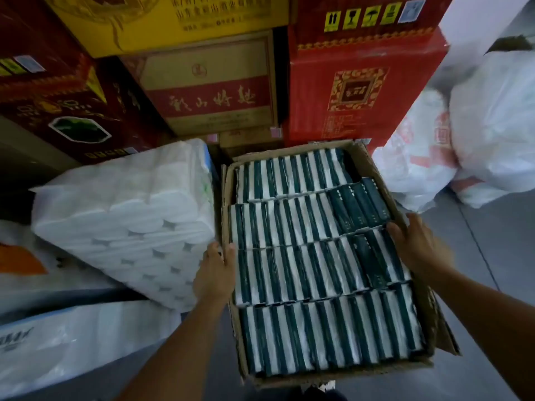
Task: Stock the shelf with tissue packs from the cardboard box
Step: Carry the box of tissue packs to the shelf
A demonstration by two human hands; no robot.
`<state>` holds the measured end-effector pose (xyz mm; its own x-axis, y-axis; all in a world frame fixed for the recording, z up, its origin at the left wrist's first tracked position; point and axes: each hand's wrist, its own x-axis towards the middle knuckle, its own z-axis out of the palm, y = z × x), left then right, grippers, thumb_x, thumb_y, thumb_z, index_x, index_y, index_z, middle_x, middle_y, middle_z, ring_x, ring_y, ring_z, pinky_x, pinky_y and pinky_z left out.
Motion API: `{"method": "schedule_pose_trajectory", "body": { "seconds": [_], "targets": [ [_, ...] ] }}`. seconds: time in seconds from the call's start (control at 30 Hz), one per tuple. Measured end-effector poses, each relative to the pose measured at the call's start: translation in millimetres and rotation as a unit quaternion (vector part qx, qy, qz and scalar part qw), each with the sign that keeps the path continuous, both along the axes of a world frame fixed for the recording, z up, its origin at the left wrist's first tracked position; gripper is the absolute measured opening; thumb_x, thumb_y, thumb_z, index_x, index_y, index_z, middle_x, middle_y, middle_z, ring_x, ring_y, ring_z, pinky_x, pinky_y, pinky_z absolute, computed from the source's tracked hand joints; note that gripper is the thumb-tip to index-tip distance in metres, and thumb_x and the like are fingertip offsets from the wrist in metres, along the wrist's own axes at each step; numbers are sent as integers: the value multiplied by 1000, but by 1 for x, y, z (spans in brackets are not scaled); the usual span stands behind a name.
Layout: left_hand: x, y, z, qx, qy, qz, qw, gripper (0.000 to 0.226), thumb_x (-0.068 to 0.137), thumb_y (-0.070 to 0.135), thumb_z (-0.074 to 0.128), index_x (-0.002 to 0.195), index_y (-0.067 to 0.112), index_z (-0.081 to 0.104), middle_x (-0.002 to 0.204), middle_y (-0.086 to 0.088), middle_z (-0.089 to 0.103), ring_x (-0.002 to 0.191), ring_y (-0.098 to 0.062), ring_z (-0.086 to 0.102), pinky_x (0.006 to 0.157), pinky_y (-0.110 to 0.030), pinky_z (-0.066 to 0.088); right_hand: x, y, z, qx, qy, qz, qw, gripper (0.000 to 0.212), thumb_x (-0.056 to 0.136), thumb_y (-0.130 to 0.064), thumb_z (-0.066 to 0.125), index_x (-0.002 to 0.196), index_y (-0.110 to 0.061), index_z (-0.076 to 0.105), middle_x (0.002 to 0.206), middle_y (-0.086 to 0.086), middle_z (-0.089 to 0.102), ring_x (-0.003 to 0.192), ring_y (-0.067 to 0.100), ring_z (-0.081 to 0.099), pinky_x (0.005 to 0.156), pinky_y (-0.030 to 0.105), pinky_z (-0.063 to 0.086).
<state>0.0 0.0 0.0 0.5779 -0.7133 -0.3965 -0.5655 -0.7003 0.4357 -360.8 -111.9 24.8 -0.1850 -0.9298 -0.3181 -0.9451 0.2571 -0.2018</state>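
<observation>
Forearms reach in; left hand [214, 270] and right hand [417, 244] clasp opposite walls of full cardboard box [335, 374]. Risk: heavy tissue packs [318, 273] buckle a wall, box tips.

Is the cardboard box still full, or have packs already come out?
Full, or nearly. Four rows of tissue packs fill the cardboard box wall to wall, with no gaps showing. Layers beneath: cannot tell.

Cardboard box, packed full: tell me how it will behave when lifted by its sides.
The cardboard box is probably heavy, since rows of tissue packs fill it to the rim. Its walls look thin and bowed, so they may flex under the left hand and right hand. Support underneath seems wise.
</observation>
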Motion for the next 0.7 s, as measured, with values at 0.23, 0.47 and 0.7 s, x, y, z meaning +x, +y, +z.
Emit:
{"method": "schedule_pose_trajectory", "body": {
  "seconds": [0.23, 0.47, 0.7],
  "targets": [
    [5, -10, -30, -2, -33, -29, 999, 74, 96, 61, 20, 123, 4, 60, 118, -25, 64, 108, -43, 59, 96, -49, 47, -8, 1, -27, -9, -54, -24, 998, 32, 100, -50, 34, 102, -24, 51, 87, 9, 60, 79, 32, 61, 71, 43, 52],
    [3, -13, -23, -35, -60, -55, 996, 59, 105, 41, 23, 112, 4, 70, 103, -23, 70, 95, -40, 64, 86, -46, 52, -15, 0, -23, -27, -44, -7, 999, 31, 102, -35, 42, 89, -14, 61, 78, 14, 60, 67, 29, 52, 59, 34, 40],
    [-4, 5, 24, -66, -54, -85, 993, 50, 106, 32, 29, 105, 7, 72, 96, -20, 72, 88, -37, 65, 77, -39, 51, -32, 25, 25, -49, -24, -7, 998, 33, 102, -34, 41, 86, -12, 60, 73, 13, 60, 63, 30, 54, 56, 35, 42]
  ]
}}
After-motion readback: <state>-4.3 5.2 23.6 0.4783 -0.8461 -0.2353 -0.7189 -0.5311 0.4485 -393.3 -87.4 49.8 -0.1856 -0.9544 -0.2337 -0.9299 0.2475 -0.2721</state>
